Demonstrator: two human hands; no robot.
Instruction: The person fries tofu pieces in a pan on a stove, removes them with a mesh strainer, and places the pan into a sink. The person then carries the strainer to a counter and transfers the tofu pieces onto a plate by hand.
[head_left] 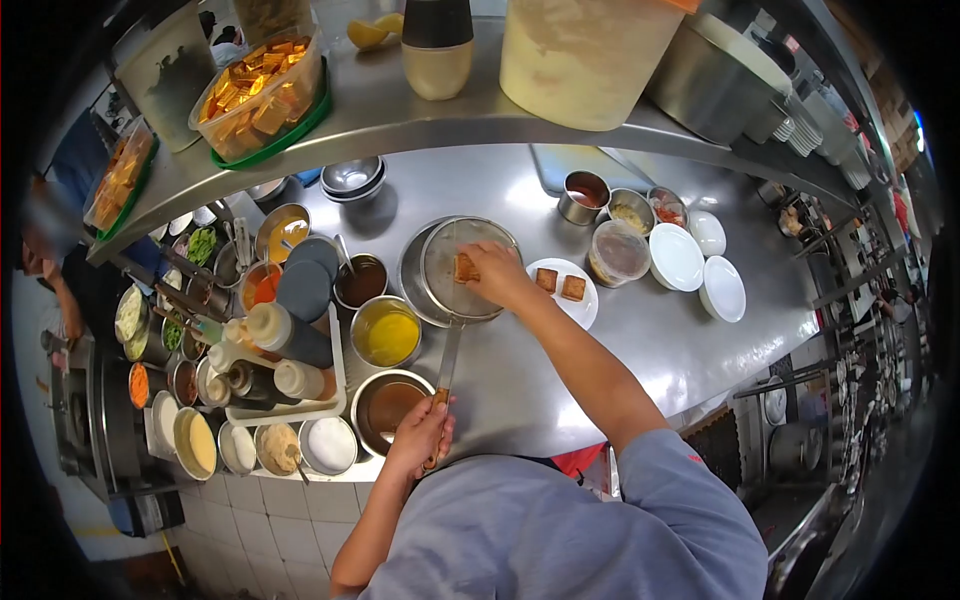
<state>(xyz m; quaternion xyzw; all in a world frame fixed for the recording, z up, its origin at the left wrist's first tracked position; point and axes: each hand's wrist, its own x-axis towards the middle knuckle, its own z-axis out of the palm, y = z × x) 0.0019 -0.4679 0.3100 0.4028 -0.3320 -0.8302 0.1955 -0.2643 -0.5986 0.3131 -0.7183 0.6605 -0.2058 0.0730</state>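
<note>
My left hand (425,438) is closed round the wooden handle of a round mesh strainer (440,262), whose mesh lies over a metal bowl (411,282). Over the mesh, my right hand (492,272) pinches a browned square piece (466,268) between its fingers. Right of the strainer, a white plate (585,315) bears two similar browned pieces (573,288). Near my left hand stands a bowl of brown sauce (391,405); a bowl of yellow liquid (387,337) is beyond it.
Squeeze bottles (275,325) stand in a white tray at left, among several ingredient containers. White dishes (675,257) and a lidded tub (619,252) are at right. A metal shelf (450,132) crosses above the table. Another person's arm (68,300) shows at far left.
</note>
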